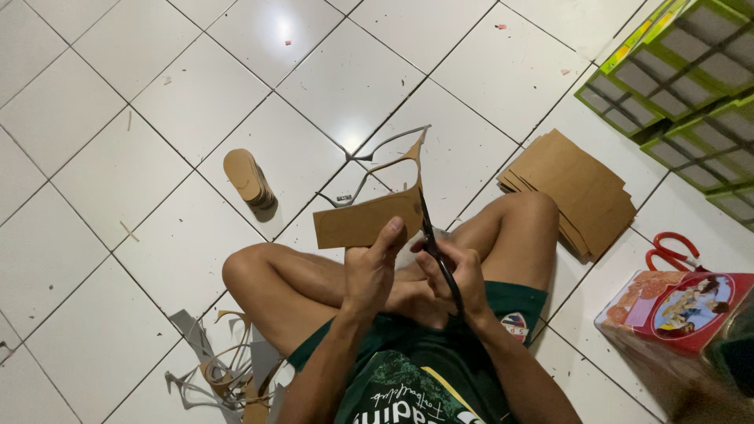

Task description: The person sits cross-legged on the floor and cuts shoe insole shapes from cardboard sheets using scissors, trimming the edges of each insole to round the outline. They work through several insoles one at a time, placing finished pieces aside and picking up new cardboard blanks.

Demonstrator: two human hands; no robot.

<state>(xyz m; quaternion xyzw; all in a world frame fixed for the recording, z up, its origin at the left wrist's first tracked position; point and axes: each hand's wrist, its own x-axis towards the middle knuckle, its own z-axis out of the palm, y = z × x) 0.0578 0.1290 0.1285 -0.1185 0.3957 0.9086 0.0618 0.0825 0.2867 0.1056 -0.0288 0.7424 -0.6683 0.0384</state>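
Note:
I sit cross-legged on a white tiled floor. My left hand (371, 267) holds a brown cardboard sheet (367, 220) by its lower edge, thumb on the front. My right hand (459, 275) grips black scissors (434, 239), whose blades point up into the sheet's right edge. A thin curved strip of cut-away cardboard (375, 161) hangs off the top of the sheet.
A stack of oval cardboard cut-outs (247, 178) stands on the floor to the left. A pile of brown cardboard sheets (577, 188) lies to the right. Offcuts (224, 369) lie at lower left. Red-handled scissors (671, 251), a pictured box (679, 306) and green frames (683, 71) are at right.

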